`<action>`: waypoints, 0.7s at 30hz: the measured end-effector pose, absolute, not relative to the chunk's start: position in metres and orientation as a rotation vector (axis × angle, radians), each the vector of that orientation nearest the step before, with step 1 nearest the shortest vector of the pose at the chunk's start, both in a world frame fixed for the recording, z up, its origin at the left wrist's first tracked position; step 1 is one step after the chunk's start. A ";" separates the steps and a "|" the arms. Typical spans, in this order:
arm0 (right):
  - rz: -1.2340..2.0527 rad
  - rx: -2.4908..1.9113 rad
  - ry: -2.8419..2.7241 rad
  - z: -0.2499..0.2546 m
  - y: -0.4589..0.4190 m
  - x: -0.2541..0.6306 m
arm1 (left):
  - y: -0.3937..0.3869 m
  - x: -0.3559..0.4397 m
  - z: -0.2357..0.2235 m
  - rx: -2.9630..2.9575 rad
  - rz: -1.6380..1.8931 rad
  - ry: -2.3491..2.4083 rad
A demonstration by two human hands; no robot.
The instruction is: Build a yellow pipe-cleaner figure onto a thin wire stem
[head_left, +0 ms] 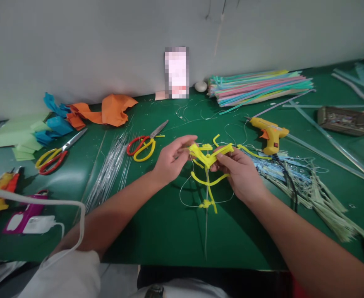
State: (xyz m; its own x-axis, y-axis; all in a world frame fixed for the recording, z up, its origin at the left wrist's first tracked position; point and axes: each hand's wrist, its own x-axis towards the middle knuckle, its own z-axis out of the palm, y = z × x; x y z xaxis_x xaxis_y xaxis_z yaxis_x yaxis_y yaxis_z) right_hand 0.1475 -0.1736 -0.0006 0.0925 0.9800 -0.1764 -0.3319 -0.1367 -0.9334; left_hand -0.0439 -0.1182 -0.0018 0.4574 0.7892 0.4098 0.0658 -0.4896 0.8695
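Note:
A yellow figure of bent pipe cleaners [207, 159] on thin wire is held above the green table. My right hand [242, 171] pinches its right upper arm between thumb and fingers. On the other side, my left hand [173, 159] has its curled fingertips closed at the figure's left upper end. Below hang a curved yellow piece [209, 182], a small yellow knot [206, 203] and a long straight wire stem [206, 236]. Thin wire loops out on both sides. Fingers partly hide where the pieces join.
Red-and-yellow scissors [144, 145] lie left of my hands, beside silver wires [109, 174]. A second pair of scissors [59, 153] is farther left. To the right are a yellow glue gun [269, 133], tied pale strands [318, 190] and a colourful stick bundle [259, 89]. A phone [176, 72] leans on the wall.

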 end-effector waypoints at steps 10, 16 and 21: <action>1.394 -1.092 -0.871 -0.001 -0.175 0.144 | -0.112 -0.044 0.037 2.676 1.158 0.674; 1.353 -1.142 -1.001 -0.001 -0.176 0.143 | -0.119 -0.039 0.044 2.556 1.223 0.698; 1.413 -1.126 -1.008 -0.003 -0.176 0.142 | -0.113 -0.048 0.053 2.490 1.264 0.606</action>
